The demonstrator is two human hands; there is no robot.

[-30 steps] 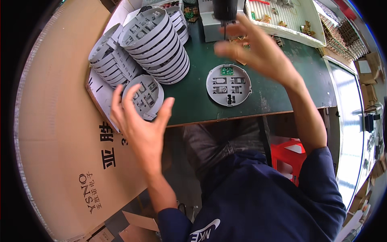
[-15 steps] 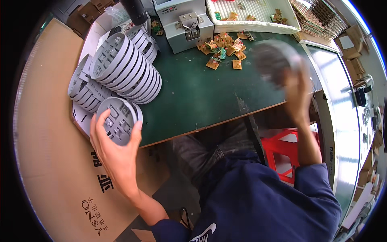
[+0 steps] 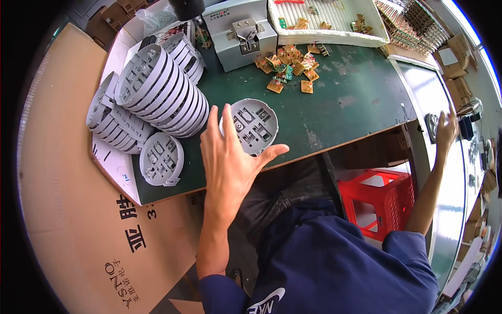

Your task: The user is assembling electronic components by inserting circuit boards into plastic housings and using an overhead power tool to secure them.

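My left hand (image 3: 232, 157) is over the front middle of the table, fingers stretched and thumb spread wide. Behind its fingers a round grey plastic housing (image 3: 256, 125) with slots and small metal parts lies face up, partly covered by the hand; its thumb stands apart from the rim. A similar round housing (image 3: 161, 158) leans at the table's left front, beside the stacks. Far out to the right, my right hand (image 3: 447, 128) has its fingers apart, slightly blurred. Next to it is a dark, roundish thing (image 3: 431, 127), too small to make out.
Stacked grey housings (image 3: 164, 94) stand at the left by a white board edge. A grey metal machine (image 3: 240, 36) stands at the back, near a pile of small brown circuit boards (image 3: 293, 65) and a white foam tray (image 3: 334, 35). A red stool (image 3: 381, 204) is below right.
My left hand has moved right from the left stacks, and a housing now lies beneath it at the middle. My right hand has swung out right, without the blurred round thing it held.
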